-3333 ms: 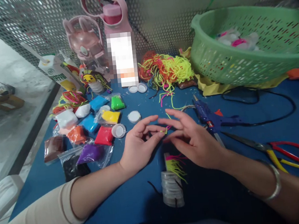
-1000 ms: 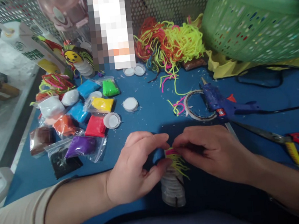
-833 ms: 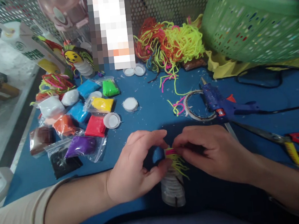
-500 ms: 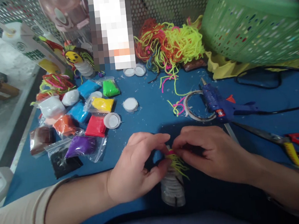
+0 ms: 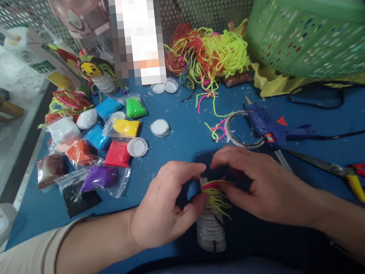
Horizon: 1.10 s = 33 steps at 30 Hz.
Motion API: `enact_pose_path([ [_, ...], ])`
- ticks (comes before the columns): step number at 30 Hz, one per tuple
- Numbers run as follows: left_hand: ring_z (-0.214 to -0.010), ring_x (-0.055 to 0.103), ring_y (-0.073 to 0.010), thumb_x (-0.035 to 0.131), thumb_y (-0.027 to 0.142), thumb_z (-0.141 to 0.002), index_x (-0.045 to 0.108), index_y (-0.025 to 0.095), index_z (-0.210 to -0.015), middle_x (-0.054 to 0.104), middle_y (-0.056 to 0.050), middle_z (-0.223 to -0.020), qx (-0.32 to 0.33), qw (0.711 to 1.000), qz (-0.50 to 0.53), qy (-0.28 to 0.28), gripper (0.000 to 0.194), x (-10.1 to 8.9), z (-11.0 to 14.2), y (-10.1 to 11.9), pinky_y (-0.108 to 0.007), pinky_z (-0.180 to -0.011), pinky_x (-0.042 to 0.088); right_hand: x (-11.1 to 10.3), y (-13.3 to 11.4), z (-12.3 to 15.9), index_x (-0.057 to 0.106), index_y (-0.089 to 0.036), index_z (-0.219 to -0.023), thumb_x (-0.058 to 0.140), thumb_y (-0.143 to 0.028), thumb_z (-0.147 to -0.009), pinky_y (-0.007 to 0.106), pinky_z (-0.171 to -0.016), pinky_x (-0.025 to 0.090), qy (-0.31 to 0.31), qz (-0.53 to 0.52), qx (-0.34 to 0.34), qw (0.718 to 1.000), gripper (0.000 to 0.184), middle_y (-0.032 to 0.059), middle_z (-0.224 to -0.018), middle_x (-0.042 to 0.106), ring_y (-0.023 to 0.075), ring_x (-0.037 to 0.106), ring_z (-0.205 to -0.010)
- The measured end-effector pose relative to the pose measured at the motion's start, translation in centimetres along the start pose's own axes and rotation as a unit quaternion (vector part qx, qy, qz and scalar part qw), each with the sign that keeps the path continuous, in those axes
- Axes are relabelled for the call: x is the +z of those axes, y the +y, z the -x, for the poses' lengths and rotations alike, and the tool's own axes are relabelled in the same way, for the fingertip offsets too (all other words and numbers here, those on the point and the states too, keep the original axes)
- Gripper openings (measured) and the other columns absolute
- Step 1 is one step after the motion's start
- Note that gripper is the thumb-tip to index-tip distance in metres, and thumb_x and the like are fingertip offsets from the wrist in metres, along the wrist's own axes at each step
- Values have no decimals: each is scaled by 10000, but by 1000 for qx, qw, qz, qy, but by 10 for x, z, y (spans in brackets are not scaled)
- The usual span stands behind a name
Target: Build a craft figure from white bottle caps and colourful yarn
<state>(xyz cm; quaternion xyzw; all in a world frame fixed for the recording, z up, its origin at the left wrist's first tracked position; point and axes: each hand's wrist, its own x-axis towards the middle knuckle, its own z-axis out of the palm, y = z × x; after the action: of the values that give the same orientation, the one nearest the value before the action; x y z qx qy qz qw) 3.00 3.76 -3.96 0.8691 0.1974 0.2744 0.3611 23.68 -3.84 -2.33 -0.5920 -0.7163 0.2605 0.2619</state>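
A stack of clear round containers (image 5: 211,233) stands on the blue table near me, topped with short yellow and pink yarn strands (image 5: 214,193). My left hand (image 5: 166,209) curls around the top of the stack, thumb and fingers pinching at its left side. My right hand (image 5: 264,185) is arched over the right side, its fingertips closed on the yarn strands at the top. What lies under the fingers is partly hidden.
Small bags of coloured clay (image 5: 99,140) lie at the left, with white lids (image 5: 159,128) beside them. A yarn pile (image 5: 208,54) and a green basket (image 5: 314,33) sit at the back. A blue glue gun (image 5: 270,126), tape ring (image 5: 238,132) and scissors (image 5: 350,170) lie right.
Both hands dropped from mid-air to the top of the container stack. In the last half second my right hand's fingers lifted and arched, showing more of the yarn on top.
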Motion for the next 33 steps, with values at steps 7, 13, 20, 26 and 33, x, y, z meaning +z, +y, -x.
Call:
enact_pose_path([
  [7, -947, 554, -153, 591, 58, -786, 434, 207, -1227, 569, -61, -1063, -18, 998, 52, 28, 492, 0, -1, -2, -260, -847, 482, -1, 11, -6, 595, -212, -1016, 524, -106, -837, 355, -790, 510, 102, 116, 3, 988, 220, 75, -1034, 644, 218, 638, -927],
  [13, -940, 564, -133, 520, 0, -808, 461, 189, -1204, 600, -44, -999, -24, 998, 45, 34, 443, -1, -1, -4, -259, -853, 470, -6, 10, -6, 652, -186, -1061, 517, -69, -839, 337, -765, 511, 127, 177, -34, 975, 285, 78, -993, 643, 207, 639, -900],
  [20, -865, 564, -142, 612, 56, -775, 451, 191, -1188, 637, -28, -922, 45, 998, 42, 9, 463, 0, -2, -5, -299, -814, 468, -4, -1, -3, 672, -192, -1067, 533, -118, -878, 260, -663, 485, 7, 27, -121, 992, 246, 58, -920, 618, 145, 599, -802],
  [26, -880, 582, -144, 608, 102, -812, 459, 206, -1162, 653, -15, -907, 37, 999, 18, -14, 394, -1, -3, -1, -301, -817, 470, 1, -1, -8, 682, -196, -937, 499, -136, -908, 239, -695, 489, -36, -74, -40, 996, 194, 26, -895, 666, 123, 617, -796],
  [33, -886, 581, -120, 596, 111, -812, 419, 205, -1204, 622, -7, -943, 8, 1000, 6, -19, 440, -1, -2, -1, -263, -829, 478, 4, -3, -5, 682, -276, -997, 531, -170, -909, 180, -715, 493, -43, -135, 71, 987, 205, -61, -904, 723, 85, 660, -814],
])
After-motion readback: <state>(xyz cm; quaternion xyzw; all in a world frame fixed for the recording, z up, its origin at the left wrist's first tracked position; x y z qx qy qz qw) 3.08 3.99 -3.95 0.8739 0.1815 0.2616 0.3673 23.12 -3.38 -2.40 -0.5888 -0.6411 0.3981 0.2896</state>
